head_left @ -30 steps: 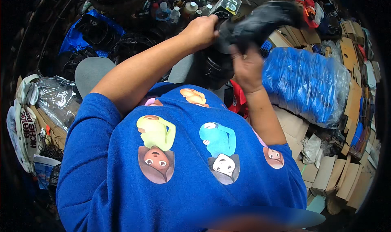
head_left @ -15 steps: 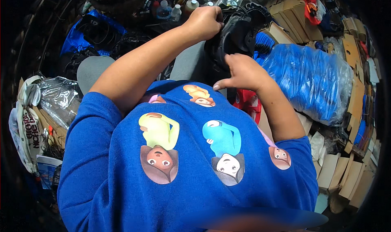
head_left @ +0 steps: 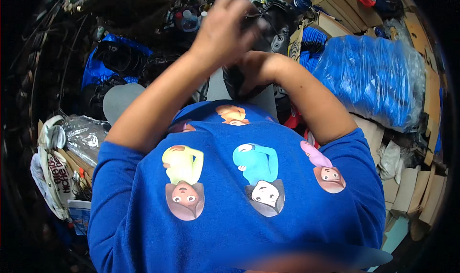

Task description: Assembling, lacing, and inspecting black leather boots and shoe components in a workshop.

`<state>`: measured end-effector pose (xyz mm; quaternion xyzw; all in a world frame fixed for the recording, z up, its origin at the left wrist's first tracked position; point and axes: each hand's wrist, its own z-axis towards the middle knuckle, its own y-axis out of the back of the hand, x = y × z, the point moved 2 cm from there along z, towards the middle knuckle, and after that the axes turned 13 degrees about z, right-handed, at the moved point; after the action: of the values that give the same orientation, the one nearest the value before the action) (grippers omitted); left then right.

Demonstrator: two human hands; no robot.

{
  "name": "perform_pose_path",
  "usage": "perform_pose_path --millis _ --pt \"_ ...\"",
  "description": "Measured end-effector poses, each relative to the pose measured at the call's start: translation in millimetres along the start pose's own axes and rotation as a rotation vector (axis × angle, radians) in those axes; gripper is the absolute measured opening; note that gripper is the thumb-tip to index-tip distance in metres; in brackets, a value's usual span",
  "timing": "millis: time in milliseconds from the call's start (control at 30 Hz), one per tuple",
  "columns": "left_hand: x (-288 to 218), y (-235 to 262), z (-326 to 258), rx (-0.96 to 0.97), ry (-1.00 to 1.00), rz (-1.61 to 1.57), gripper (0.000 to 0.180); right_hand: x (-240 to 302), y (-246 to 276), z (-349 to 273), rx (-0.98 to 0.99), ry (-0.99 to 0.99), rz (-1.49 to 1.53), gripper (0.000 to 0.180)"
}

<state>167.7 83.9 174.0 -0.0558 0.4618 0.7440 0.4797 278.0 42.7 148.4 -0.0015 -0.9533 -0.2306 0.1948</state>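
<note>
A shiny black leather piece with metal eyelets (head_left: pixel 279 40), which looks like a shoe upper or boot, lies above my lap at the top middle. My right hand (head_left: pixel 261 69) is closed round its near part, thumb toward me, with black leather showing on both sides. Over the piece's left edge is my left hand (head_left: pixel 227 31), raised and smeared by motion. Its fingers are bent toward the leather, but whether they hold anything is too blurred to tell. Grey trouser legs (head_left: pixel 123 104) show under the work.
Plastic-wrapped blue goods (head_left: pixel 369 81) fill the right side, beside cardboard boxes (head_left: pixel 335 7). Several bottles (head_left: pixel 189 21) stand at the far middle. At the left lie a blue bag (head_left: pixel 96 64) with black items, clear plastic wrap (head_left: pixel 86 136) and a white printed cloth bag (head_left: pixel 55 172).
My left hand has moved left and up off the leather piece, now blurred. My right hand has gone from loosely spread beside it to gripping it, further left. The whole view has shifted slightly.
</note>
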Motion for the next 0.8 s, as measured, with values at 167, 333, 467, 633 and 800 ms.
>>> perform_pose_path --millis 167,333,467,633,800 --pt "-5.4 -2.5 -46.4 0.252 0.084 -0.365 0.026 4.9 -24.4 -12.6 -0.449 0.362 0.031 0.015" --pt "5.6 3.2 -65.1 0.767 -0.122 0.185 0.045 -23.8 0.2 -115.1 -0.799 0.578 0.681 0.019" --pt "15.7 -4.2 -72.0 0.790 -0.171 0.027 0.047 -72.0 -4.7 -88.4 -0.985 0.363 0.707 0.018" --pt "3.7 -3.9 -71.6 0.762 -0.289 0.089 0.041 -58.6 6.4 -27.2 -1.140 0.402 0.484 0.029" --pt "-1.2 -2.9 -73.4 0.671 -0.443 0.097 0.034 -53.2 31.5 -13.4 -0.741 0.115 0.319 0.044"
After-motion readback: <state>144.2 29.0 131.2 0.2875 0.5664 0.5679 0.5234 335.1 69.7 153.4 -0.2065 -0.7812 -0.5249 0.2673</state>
